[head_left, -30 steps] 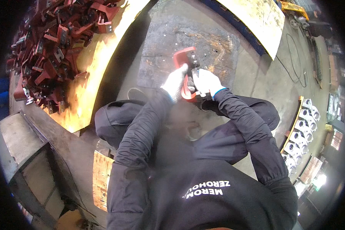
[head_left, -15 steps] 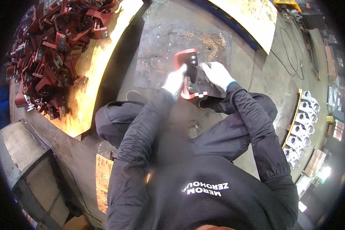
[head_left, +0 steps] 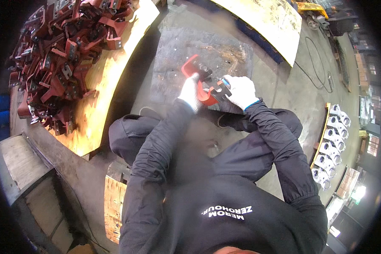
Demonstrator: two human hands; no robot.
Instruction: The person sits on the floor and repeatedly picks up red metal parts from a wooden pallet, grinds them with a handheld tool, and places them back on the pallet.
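Over a dark, worn mat (head_left: 169,46), I hold a red metal bracket (head_left: 191,65) with dark flat faces and holes. My left hand (head_left: 189,94), in a white glove, grips its left side, fingers wrapped round the bend. Against the right end of the bracket, my gloved right hand (head_left: 243,93) is closed. A small thing with a bit of blue (head_left: 225,82) shows at its fingertips; its kind cannot be made out. The bracket is tilted, and my fingers hide part of it.
A big heap of similar red brackets (head_left: 67,55) lies on a wooden board (head_left: 110,72) at the left. Another pale board (head_left: 271,21) stands far right of the mat. Silvery ringed castings (head_left: 332,146) line the right side; a cable (head_left: 311,63) lies on the floor.
The red bracket has turned and tilted in my left hand. My right hand has come slightly lower, and a small blue bit now shows at its fingertips.
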